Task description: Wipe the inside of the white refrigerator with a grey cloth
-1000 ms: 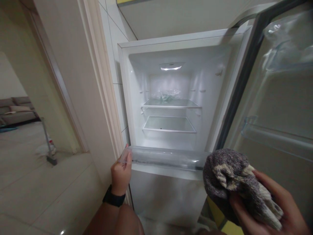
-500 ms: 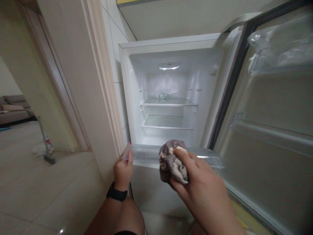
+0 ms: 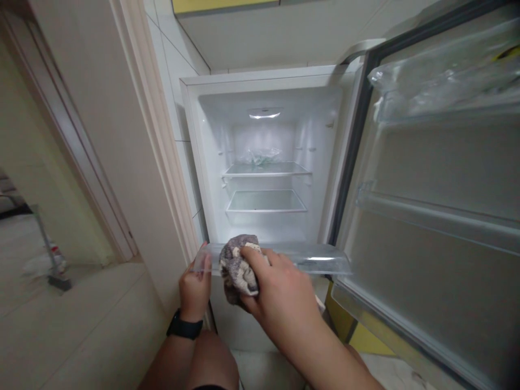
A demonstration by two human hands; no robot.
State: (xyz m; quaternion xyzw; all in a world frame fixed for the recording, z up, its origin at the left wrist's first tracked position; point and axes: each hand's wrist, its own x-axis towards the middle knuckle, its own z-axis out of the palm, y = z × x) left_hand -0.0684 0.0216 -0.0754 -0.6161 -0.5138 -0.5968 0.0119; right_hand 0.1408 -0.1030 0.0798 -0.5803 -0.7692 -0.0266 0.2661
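Note:
A long clear plastic door bin (image 3: 325,259) is held level in front of the open fridge (image 3: 190,124). My left hand (image 3: 195,287), with a dark watch on its wrist, grips the bin's left end between thumb and fingers. In my right hand (image 3: 280,287) is a bunched grey-brown cloth (image 3: 239,271), pressed against the bin left of its middle. The cloth and hand hide that stretch of the bin.
Inside the fridge, a crumpled clear plastic bag (image 3: 264,157) lies on the upper glass shelf (image 3: 268,170). The open fridge door (image 3: 439,173) stands at right, with another clear bin (image 3: 439,216) fitted. A door frame (image 3: 150,135) rises at left; a broom (image 3: 59,281) stands beyond.
My right hand has slid the cloth leftward along the bin, closer to my left hand. My left hand keeps its grip on the end. The view has shifted to the right.

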